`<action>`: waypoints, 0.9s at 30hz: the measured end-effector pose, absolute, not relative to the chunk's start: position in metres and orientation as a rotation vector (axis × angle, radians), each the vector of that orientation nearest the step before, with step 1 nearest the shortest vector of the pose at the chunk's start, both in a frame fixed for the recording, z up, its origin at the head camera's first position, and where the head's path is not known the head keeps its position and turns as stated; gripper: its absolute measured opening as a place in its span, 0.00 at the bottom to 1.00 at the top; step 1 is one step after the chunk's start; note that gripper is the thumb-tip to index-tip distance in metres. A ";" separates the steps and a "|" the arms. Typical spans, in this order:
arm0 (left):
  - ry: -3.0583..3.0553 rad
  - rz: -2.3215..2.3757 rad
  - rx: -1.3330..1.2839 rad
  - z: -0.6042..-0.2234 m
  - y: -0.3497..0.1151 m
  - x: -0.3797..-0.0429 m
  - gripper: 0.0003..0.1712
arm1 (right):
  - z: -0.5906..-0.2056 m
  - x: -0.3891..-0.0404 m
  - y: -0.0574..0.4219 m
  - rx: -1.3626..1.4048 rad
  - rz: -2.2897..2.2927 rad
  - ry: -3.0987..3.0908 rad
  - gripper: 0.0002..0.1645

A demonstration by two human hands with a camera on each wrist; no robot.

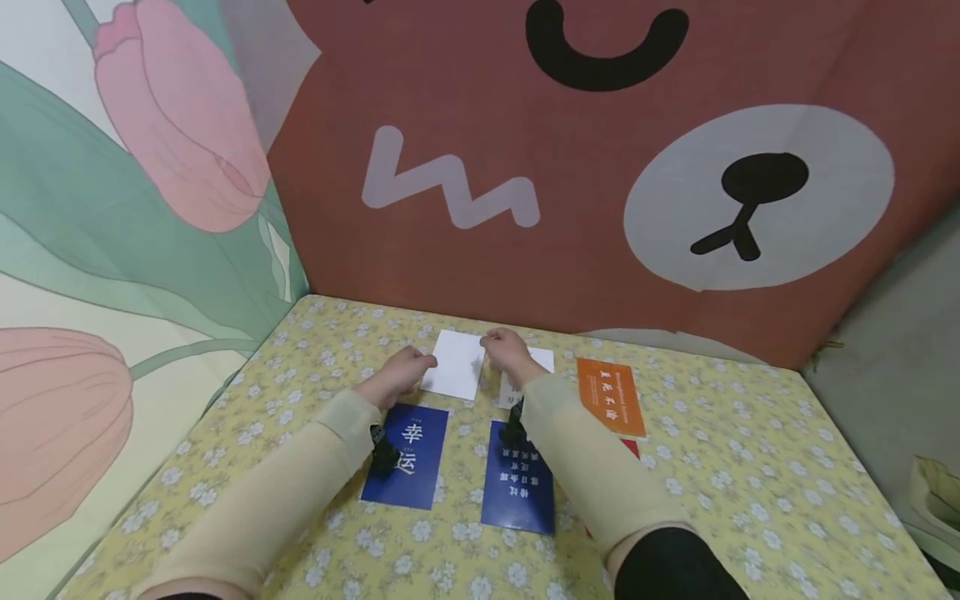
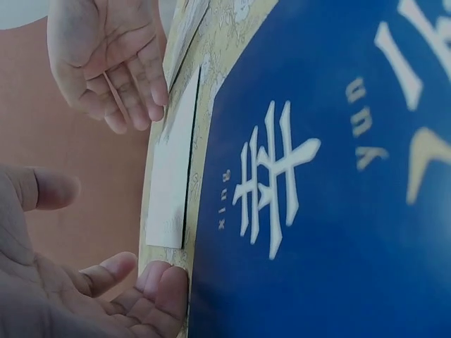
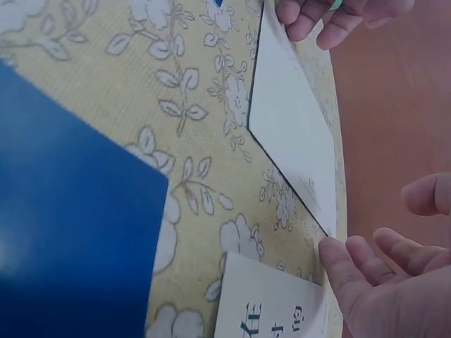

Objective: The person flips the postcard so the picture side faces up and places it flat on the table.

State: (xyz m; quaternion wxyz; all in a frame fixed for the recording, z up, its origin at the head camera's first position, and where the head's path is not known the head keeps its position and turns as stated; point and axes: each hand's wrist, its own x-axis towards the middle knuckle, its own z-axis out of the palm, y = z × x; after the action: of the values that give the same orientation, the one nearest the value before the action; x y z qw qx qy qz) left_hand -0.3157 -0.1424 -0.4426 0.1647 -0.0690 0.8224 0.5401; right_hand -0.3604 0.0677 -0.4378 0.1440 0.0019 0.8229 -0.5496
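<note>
A blank white card (image 1: pixel 454 367) lies on the table between both hands, near the back wall. My left hand (image 1: pixel 399 372) is at its left side, fingertips by the edge and thumb held apart. At the card's right side is my right hand (image 1: pixel 512 357); in the right wrist view its index fingertip touches or nearly touches a corner, with the thumb spread away. Neither hand pinches the card. Below the left hand lies a blue card (image 1: pixel 420 487) with large white characters. A pale card with green characters (image 3: pixel 243 303) is partly hidden under the right hand.
Another blue card (image 1: pixel 517 508) with small white text lies under the right forearm. To the right are an orange card (image 1: pixel 609 397) and a red card (image 1: pixel 632 448) mostly covered by the sleeve. A flowered yellow cloth (image 1: pixel 750 467) covers the table; a printed curtain (image 1: pixel 450 275) rises behind.
</note>
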 end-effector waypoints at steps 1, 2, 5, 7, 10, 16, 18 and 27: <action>2.351 1.535 -0.200 -0.443 -0.142 -0.316 0.15 | -0.438 -0.362 0.067 0.013 -1.595 2.368 0.31; 2.354 1.533 -0.202 -0.443 -0.142 -0.317 0.15 | -0.438 -0.362 0.067 0.019 -1.606 2.363 0.31; 2.365 1.531 -0.196 -0.442 -0.141 -0.317 0.14 | -0.439 -0.364 0.066 0.031 -1.610 2.364 0.31; 2.379 1.526 -0.185 -0.442 -0.139 -0.316 0.13 | -0.439 -0.364 0.065 0.038 -1.612 2.362 0.31; 2.404 1.505 -0.180 -0.443 -0.136 -0.315 0.14 | -0.442 -0.365 0.065 0.040 -1.618 2.358 0.31; 2.258 1.610 -0.287 -0.446 -0.138 -0.319 0.30 | -0.447 -0.369 0.061 0.039 -1.636 2.341 0.31; 2.198 1.649 -0.340 -0.446 -0.139 -0.319 0.35 | -0.447 -0.371 0.060 0.045 -1.653 2.329 0.31; 2.338 1.503 -0.193 -0.440 -0.141 -0.321 0.20 | -0.446 -0.383 0.057 0.107 -1.671 2.284 0.34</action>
State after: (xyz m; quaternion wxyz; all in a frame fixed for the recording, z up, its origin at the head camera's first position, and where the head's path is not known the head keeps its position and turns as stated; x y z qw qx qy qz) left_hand -0.3205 -0.1408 -0.4399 0.1769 -0.0680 0.8260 0.5309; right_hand -0.3834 0.0568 -0.4459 0.1542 0.0375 0.7968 -0.5830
